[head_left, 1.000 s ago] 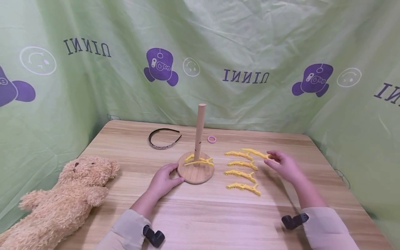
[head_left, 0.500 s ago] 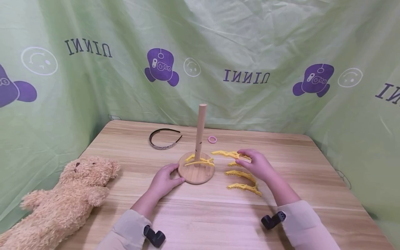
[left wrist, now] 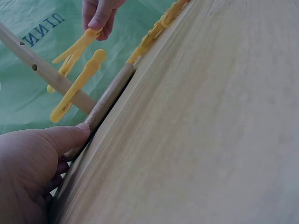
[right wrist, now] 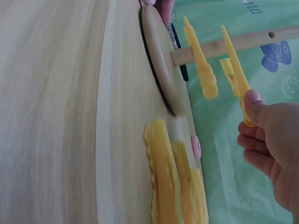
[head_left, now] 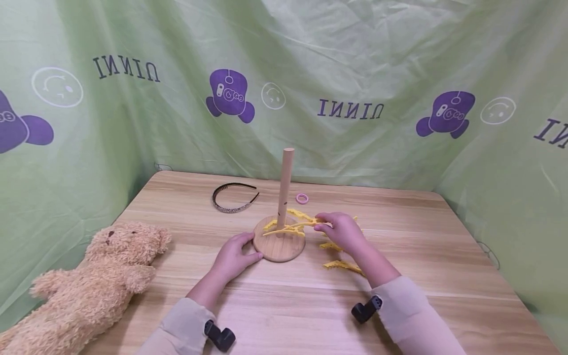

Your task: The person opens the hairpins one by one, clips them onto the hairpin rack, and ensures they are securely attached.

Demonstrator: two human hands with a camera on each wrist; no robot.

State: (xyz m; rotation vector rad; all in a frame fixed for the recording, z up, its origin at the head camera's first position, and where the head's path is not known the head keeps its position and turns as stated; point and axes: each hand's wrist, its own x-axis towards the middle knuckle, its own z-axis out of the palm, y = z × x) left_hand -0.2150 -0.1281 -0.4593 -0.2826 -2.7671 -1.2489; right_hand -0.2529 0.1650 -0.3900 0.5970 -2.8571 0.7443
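A wooden post (head_left: 286,177) rises from a round wooden base (head_left: 281,252). My left hand (head_left: 232,257) holds the base's left rim, thumb (left wrist: 70,137) against its edge. One yellow alligator hair clip (right wrist: 202,60) is clamped across the post low down, just above the base. In my right hand (head_left: 341,230), thumb and fingers pinch another yellow hair clip (right wrist: 233,60) by its tail; its two arms are spread, with the post between them in the left wrist view. Several more yellow hair clips (head_left: 341,266) lie in a column on the table, partly hidden under my right hand.
Behind the stand lie a dark headband (head_left: 228,209) with a glittery front and a small pink ring-shaped hair tie (head_left: 302,198). A plush teddy bear (head_left: 97,276) lies at the left of the wooden table (head_left: 284,305). Green printed cloth (head_left: 377,59) surrounds the back and sides.
My right hand has carried its hair clip leftward from beside the column to the post, and the clip's arms have opened. My left hand has stayed at the base.
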